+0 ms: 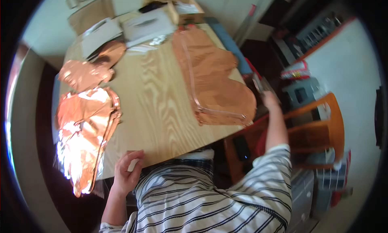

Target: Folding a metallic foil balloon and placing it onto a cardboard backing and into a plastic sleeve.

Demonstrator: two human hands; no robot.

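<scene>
A large copper-coloured foil balloon lies flat on the right side of the wooden table, with a pale strip or tube along its left and near edges. My right hand reaches past the table's right edge. Blurred, it closes around a greyish elongated thing whose kind does not show. At the near table edge rests my left hand, thumb and fingers curved with a gap between them and nothing visible inside. Shiny crumpled copper foil hangs over the table's left side, with a smaller foil piece beyond it.
At the far end are white packets, a wooden box and a cardboard piece. An orange wooden chair stands to the right, with a dark phone-like device on a seat. Grey drawers stand behind it.
</scene>
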